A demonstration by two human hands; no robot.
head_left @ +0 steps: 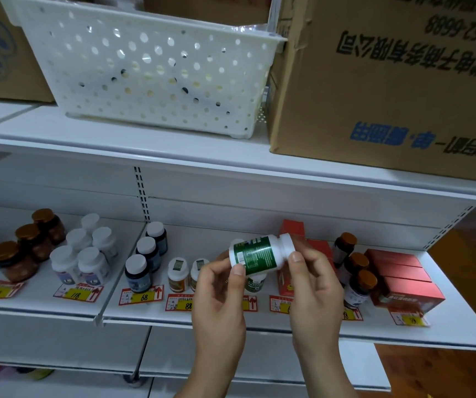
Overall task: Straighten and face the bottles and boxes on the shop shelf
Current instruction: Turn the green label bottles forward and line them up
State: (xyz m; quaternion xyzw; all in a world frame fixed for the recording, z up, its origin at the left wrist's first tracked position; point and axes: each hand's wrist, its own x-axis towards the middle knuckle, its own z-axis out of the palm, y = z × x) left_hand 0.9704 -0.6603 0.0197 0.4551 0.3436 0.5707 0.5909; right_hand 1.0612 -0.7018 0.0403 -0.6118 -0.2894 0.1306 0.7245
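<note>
A white bottle with a green label (258,252) lies sideways in the air in front of the lower shelf (116,308), cap to the right. My left hand (219,294) grips its base end with thumb and fingers. My right hand (314,285) pinches the cap end. Behind it another green-labelled bottle (255,282) stands on the shelf. Rows of bottles stand to the left: dark blue ones (142,268), white ones (87,259), brown-capped jars (27,248). Red boxes (403,280) and orange-capped bottles (357,268) stand to the right.
Two small orange-labelled bottles (186,274) stand just left of my hands. Yellow and red price tags (140,295) line the shelf front. On the upper shelf sit a white perforated basket (150,67) and a large cardboard carton (389,81).
</note>
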